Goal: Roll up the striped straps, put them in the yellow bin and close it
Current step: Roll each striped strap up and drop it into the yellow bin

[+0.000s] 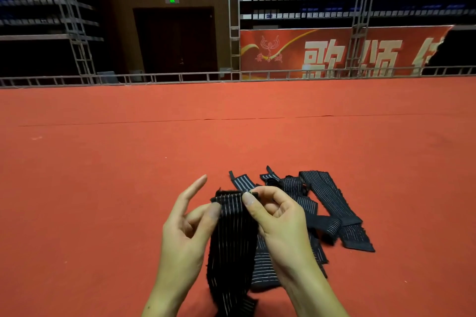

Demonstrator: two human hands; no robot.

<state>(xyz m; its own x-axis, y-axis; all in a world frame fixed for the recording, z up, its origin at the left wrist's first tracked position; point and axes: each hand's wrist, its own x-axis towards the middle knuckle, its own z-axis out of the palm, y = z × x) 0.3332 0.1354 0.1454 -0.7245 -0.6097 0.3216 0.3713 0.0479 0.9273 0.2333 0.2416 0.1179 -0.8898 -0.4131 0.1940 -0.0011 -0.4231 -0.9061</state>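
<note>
A black strap with thin pale stripes (233, 244) is lifted over the red carpet, its top edge folded over. My left hand (184, 229) pinches the strap's left top corner with thumb and a finger, index finger sticking out straight. My right hand (273, 216) pinches the right top corner between thumb and curled fingers. More striped straps (332, 203) lie tangled on the carpet to the right and under my right hand. No yellow bin is in view.
The red carpet (103, 175) spreads wide on all sides. A low metal truss rail (154, 77) borders its far edge, with a dark door, a red banner and blue stadium seats behind.
</note>
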